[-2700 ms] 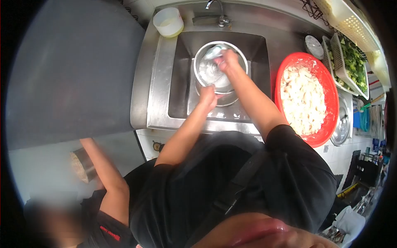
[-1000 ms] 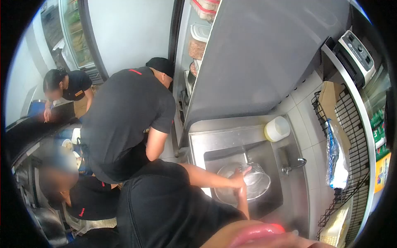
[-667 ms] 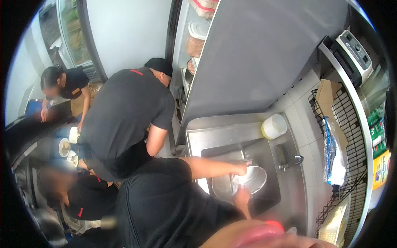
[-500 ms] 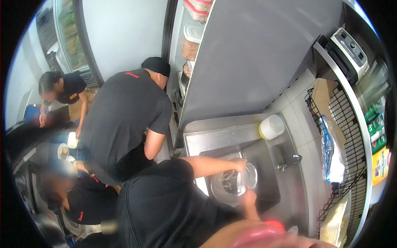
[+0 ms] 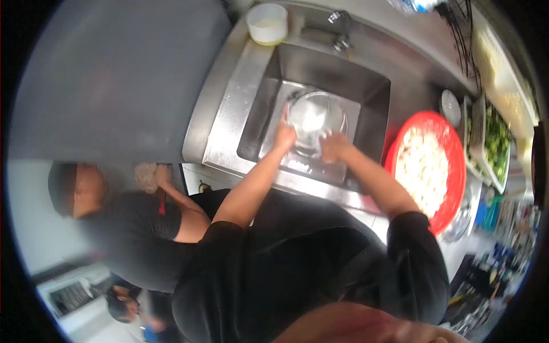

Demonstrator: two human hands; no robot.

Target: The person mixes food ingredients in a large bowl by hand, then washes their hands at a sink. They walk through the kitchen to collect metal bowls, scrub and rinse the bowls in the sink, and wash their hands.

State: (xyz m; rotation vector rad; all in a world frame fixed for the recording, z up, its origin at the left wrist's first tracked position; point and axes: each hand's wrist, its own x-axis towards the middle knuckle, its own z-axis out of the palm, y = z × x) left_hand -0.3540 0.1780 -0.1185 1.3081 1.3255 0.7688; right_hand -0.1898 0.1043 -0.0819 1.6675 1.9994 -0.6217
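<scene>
A round, shiny bowl (image 5: 315, 114) that looks clear or metallic sits low in the steel sink (image 5: 269, 86). My left hand (image 5: 285, 136) is at its near left rim, thumb pointing up along the edge and fingers closed on it. On the near right side, my right hand (image 5: 336, 147) is at the bowl's edge, its fingers smeared by motion. Whether that hand grips the rim or only touches it, I cannot tell. Wet glints show on the sink floor around the bowl.
A white tub (image 5: 267, 24) with yellowish residue stands at the sink's far left corner, near the faucet (image 5: 341, 40). To the right is a red basin (image 5: 457, 171) full of pale pieces, beside a crate of greens (image 5: 497, 137). A co-worker (image 5: 137, 228) stands close on the left.
My view has swung round to the right, bringing the red basin and greens into sight. My hands have moved apart to the bowl's two sides; earlier they were close together over it with something whitish.
</scene>
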